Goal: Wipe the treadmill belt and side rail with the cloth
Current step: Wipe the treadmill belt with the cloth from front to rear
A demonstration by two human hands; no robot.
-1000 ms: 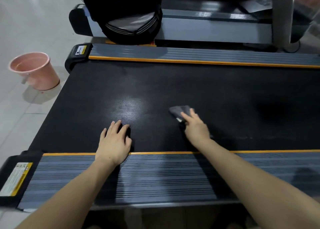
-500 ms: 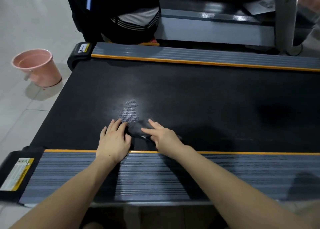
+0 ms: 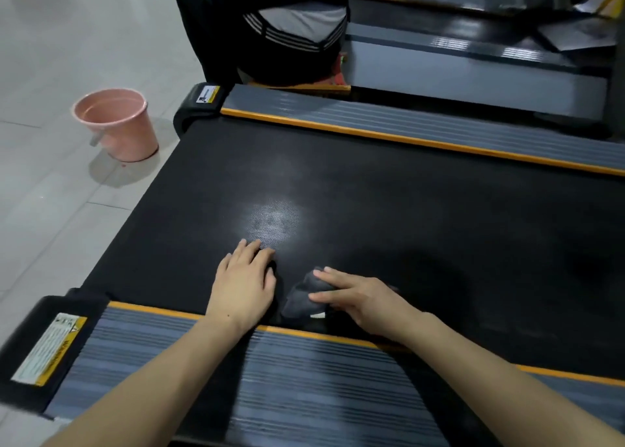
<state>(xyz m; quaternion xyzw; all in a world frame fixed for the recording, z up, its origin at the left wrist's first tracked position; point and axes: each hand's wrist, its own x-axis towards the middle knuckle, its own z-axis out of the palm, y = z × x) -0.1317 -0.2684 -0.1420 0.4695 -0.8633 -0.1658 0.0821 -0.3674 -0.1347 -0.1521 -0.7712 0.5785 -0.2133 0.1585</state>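
The right hand [image 3: 358,297] presses a dark cloth [image 3: 301,299] with flat fingers onto the black treadmill belt [image 3: 422,216], just beside the near side rail [image 3: 321,379]. The left hand [image 3: 245,282] rests flat, empty. Wiping looks mid-belt; the rail appears untouched.

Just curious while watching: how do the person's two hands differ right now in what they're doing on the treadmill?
The left hand lies flat and bare on the black belt, holding nothing; the right hand presses a dark cloth against the belt with straight fingers. The left hand points away from the person; the right hand angles toward the left one. Both reach over the near side rail.
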